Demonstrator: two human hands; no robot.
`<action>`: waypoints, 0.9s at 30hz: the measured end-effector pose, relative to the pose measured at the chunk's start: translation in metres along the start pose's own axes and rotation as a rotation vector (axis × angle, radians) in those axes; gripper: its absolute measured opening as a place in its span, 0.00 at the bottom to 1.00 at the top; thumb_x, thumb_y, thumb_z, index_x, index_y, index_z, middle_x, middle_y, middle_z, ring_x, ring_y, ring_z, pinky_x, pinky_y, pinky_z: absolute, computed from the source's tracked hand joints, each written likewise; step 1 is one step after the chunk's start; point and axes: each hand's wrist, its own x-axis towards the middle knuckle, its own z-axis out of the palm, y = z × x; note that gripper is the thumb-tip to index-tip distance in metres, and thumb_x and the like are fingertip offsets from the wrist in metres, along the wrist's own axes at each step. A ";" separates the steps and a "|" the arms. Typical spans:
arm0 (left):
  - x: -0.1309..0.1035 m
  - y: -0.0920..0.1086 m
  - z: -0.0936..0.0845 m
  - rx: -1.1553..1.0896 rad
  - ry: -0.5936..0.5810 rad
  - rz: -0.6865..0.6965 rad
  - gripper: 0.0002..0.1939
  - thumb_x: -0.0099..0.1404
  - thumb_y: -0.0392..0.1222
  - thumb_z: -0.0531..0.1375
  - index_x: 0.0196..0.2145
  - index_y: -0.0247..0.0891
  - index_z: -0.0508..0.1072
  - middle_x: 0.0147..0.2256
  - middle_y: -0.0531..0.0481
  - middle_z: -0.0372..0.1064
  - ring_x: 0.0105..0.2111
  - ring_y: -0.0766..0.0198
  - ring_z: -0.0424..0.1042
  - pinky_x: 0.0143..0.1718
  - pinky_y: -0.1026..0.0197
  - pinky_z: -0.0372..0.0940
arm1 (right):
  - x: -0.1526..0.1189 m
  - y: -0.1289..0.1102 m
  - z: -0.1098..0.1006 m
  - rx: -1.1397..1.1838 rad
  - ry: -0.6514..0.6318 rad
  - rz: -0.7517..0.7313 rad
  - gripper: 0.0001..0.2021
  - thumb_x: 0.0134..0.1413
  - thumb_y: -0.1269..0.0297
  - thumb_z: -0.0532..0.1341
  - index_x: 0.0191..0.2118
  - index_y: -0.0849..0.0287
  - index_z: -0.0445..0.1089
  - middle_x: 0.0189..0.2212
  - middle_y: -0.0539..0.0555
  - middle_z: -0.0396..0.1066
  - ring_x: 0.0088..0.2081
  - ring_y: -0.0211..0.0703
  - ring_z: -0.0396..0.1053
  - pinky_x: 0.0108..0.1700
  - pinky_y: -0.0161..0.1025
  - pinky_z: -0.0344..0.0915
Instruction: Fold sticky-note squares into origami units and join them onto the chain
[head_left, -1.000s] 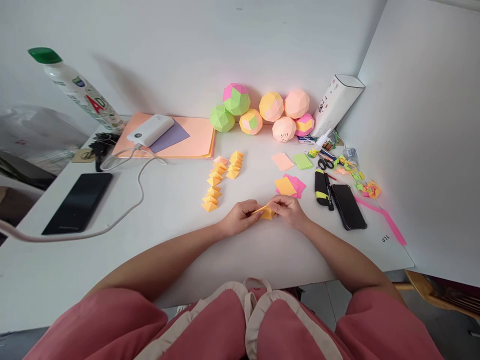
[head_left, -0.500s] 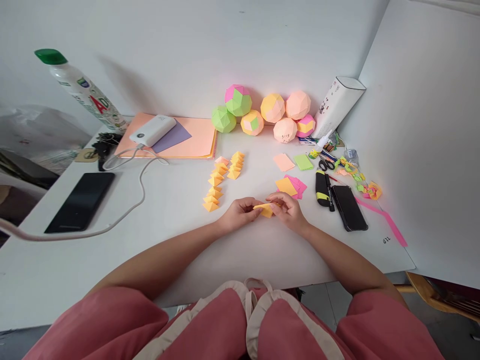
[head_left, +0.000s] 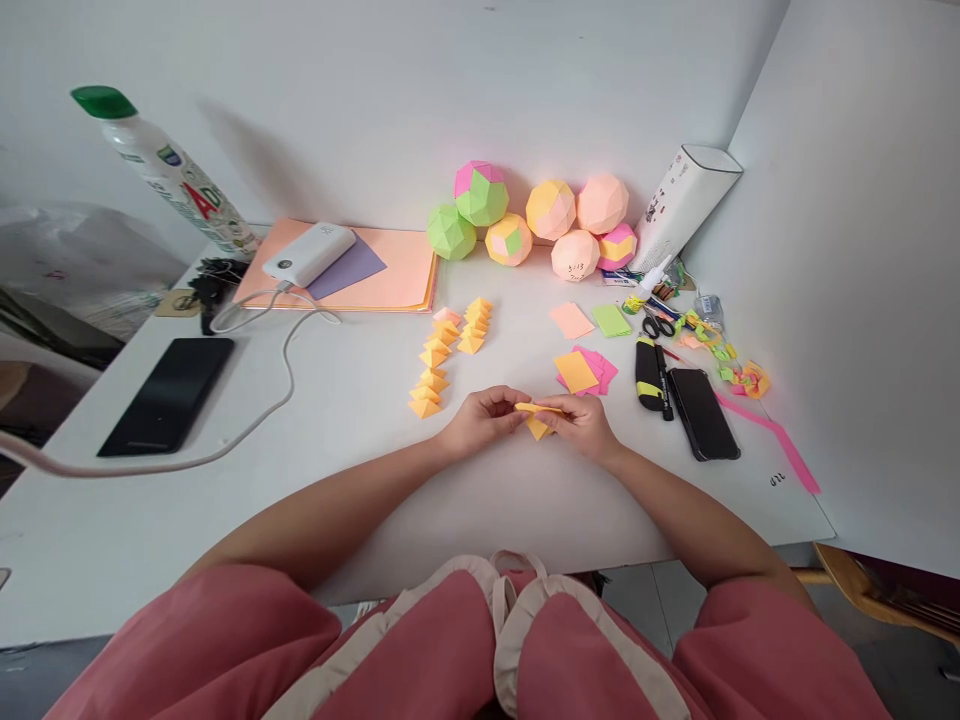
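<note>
Between both hands is a folded orange-yellow paper (head_left: 538,427), its lower part pointing down toward me. My left hand (head_left: 484,420) pinches its left end with thumb and fingers. My right hand (head_left: 585,425) grips the right side, fingers along the top edge. Just beyond the right hand, an orange sheet (head_left: 576,373) lies on pink sheets (head_left: 604,374). Two rows of folded orange paper pieces (head_left: 433,380) stand on the white table to the left. Peach notes (head_left: 572,320) and green notes (head_left: 611,320) lie farther back.
Several paper balls (head_left: 481,195) are by the wall. On the right are scissors (head_left: 658,326), a glue bottle (head_left: 643,290), a cutter (head_left: 648,375) and a phone (head_left: 703,413). A black phone (head_left: 166,395), a cable (head_left: 289,370) and a power bank (head_left: 311,255) are on the left.
The folded paper has turned between my fingers, and its pointed part now hangs lower. My right fingers have flattened along its top edge. The camera view has shifted slightly.
</note>
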 end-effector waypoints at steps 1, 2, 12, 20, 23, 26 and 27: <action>0.000 0.000 0.000 0.004 -0.006 0.003 0.15 0.52 0.46 0.65 0.35 0.35 0.71 0.28 0.51 0.67 0.24 0.71 0.62 0.26 0.65 0.60 | 0.000 0.000 0.000 0.010 -0.003 0.010 0.11 0.49 0.59 0.63 0.37 0.59 0.76 0.28 0.52 0.76 0.25 0.39 0.72 0.24 0.34 0.72; 0.000 0.000 -0.001 0.006 -0.012 0.006 0.15 0.52 0.46 0.65 0.34 0.35 0.72 0.28 0.52 0.67 0.24 0.71 0.62 0.26 0.65 0.60 | 0.000 -0.001 0.000 0.015 -0.005 0.019 0.11 0.49 0.59 0.63 0.36 0.59 0.76 0.28 0.52 0.76 0.25 0.39 0.72 0.24 0.33 0.72; 0.001 -0.001 -0.001 0.021 0.019 -0.003 0.14 0.51 0.47 0.65 0.32 0.34 0.72 0.25 0.53 0.65 0.23 0.71 0.62 0.26 0.65 0.61 | -0.001 -0.004 -0.001 0.124 -0.068 0.157 0.13 0.48 0.57 0.63 0.35 0.61 0.76 0.24 0.52 0.74 0.22 0.38 0.71 0.23 0.35 0.73; 0.000 0.002 0.001 0.048 0.026 -0.012 0.15 0.51 0.49 0.65 0.30 0.35 0.71 0.25 0.53 0.65 0.23 0.71 0.62 0.26 0.64 0.61 | -0.001 -0.003 -0.001 0.150 -0.074 0.167 0.13 0.48 0.56 0.63 0.35 0.60 0.76 0.25 0.52 0.74 0.22 0.39 0.71 0.23 0.36 0.74; -0.001 0.002 0.000 0.055 0.003 -0.013 0.15 0.52 0.49 0.64 0.31 0.34 0.71 0.25 0.53 0.65 0.23 0.72 0.61 0.25 0.65 0.60 | -0.001 -0.002 -0.001 0.148 -0.063 0.144 0.12 0.47 0.57 0.64 0.35 0.59 0.76 0.26 0.52 0.75 0.24 0.39 0.72 0.24 0.36 0.75; -0.001 0.003 0.000 0.074 -0.023 -0.006 0.14 0.54 0.49 0.63 0.31 0.35 0.71 0.26 0.53 0.65 0.23 0.72 0.61 0.25 0.65 0.60 | -0.001 -0.002 -0.001 0.144 -0.063 0.122 0.11 0.47 0.59 0.64 0.35 0.59 0.76 0.27 0.52 0.75 0.25 0.39 0.72 0.24 0.36 0.75; -0.002 0.004 0.000 0.082 -0.025 -0.003 0.14 0.54 0.49 0.63 0.31 0.35 0.71 0.26 0.53 0.65 0.23 0.72 0.61 0.25 0.66 0.60 | -0.001 -0.002 -0.001 0.140 -0.068 0.117 0.10 0.47 0.60 0.64 0.35 0.59 0.76 0.27 0.52 0.75 0.24 0.39 0.72 0.24 0.36 0.75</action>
